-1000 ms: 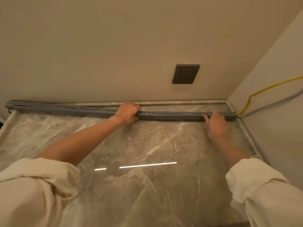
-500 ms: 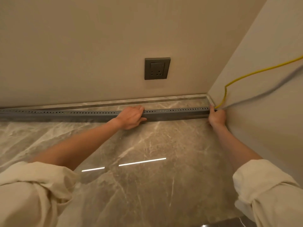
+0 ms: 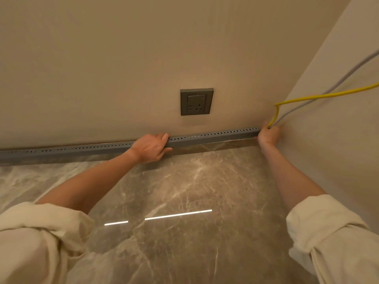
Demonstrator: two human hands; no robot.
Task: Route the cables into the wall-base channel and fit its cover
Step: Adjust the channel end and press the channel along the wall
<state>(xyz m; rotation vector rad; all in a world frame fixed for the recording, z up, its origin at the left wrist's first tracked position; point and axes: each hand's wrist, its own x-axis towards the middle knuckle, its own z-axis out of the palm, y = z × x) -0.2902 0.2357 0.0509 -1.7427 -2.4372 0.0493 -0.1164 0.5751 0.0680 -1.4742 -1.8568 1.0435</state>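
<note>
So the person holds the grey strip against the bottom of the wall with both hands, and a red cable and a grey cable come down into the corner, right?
Nearly. The head view shows a yellow cable, not a red one, beside the grey cable. The rest holds: the left hand and right hand hold the grey strip at the wall's base.

The floor (image 3: 184, 201) is polished grey-brown marble with pale veins, catching a thin white streak of reflected light. A matching stone skirting (image 3: 215, 145) runs along its far edge at the wall, and the grey perforated channel (image 3: 82, 150) sits along that wall base
</note>
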